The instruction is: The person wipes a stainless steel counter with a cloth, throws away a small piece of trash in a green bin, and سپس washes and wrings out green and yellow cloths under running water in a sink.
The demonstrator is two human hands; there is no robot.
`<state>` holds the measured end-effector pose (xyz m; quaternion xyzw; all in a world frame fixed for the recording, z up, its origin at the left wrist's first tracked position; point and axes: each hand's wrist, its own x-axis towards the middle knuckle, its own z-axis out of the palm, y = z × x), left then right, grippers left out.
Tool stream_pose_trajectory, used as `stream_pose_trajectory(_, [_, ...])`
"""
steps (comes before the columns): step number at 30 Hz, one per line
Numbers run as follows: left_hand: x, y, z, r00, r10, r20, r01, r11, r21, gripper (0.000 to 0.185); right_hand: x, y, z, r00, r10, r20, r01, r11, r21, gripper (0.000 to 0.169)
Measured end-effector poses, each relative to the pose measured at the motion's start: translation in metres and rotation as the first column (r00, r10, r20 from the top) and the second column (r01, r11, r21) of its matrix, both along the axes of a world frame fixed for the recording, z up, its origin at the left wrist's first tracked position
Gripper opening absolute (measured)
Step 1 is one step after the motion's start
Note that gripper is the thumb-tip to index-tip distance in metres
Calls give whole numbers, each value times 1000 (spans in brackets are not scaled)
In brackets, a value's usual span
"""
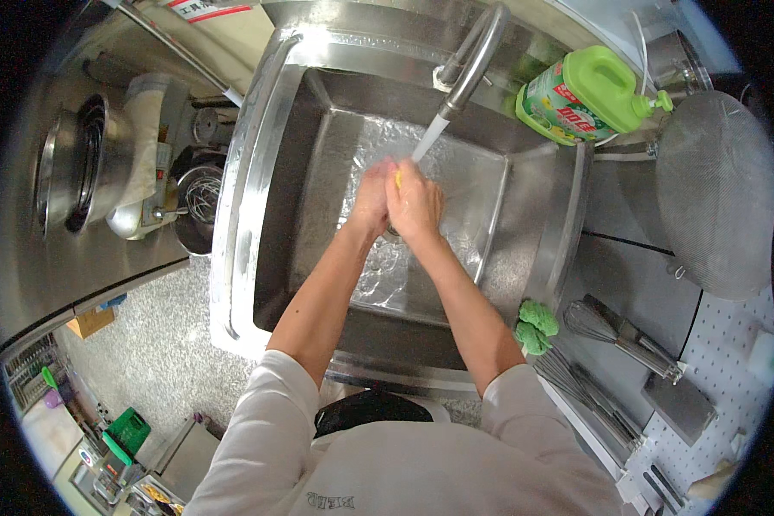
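My left hand and my right hand are pressed together over a stainless steel sink. A small yellow object shows between them, mostly covered by the fingers, so its kind is unclear. Water runs from the curved metal faucet and falls right at the fingertips. Below the hands, the sink's floor is wet and rippling, and the drain is partly hidden behind the wrists.
A green detergent jug with a pump stands on the sink's back right corner. A green cloth lies on the right rim. Whisks and a large mesh strainer hang at the right. At the left is a stand mixer beside metal bowls.
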<state>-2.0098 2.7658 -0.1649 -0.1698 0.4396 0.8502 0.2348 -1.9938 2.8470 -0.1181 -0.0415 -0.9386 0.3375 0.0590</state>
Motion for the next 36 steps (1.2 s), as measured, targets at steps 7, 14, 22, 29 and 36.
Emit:
stream_pose_trajectory(7, [17, -12, 20, 994, 38, 99, -38, 999, -9, 27, -25, 66, -57, 979, -120, 167, 197, 785, -587, 26])
stream_pose_trajectory(14, [15, -35, 32, 996, -90, -13, 89, 995, -38, 15, -14, 68, -7, 970, 54, 236, 193, 414, -889, 24])
stream_pose_trajectory(22, [14, 12, 22, 992, -17, 125, 18, 1000, -7, 21, -34, 29, -22, 977, -106, 186, 133, 981, -143, 21])
stream_pose_trajectory(29, [11, 9, -13, 952, -21, 305, 25, 1000, -9, 27, -12, 6, -10, 986, -57, 158, 55, 998, 19, 28])
stream_pose_trajectory(36, [-16, 16, -11, 957, 15, 289, -55, 990, 132, 27, -15, -1, -4, 998, -28, 57, 24, 997, 75, 30])
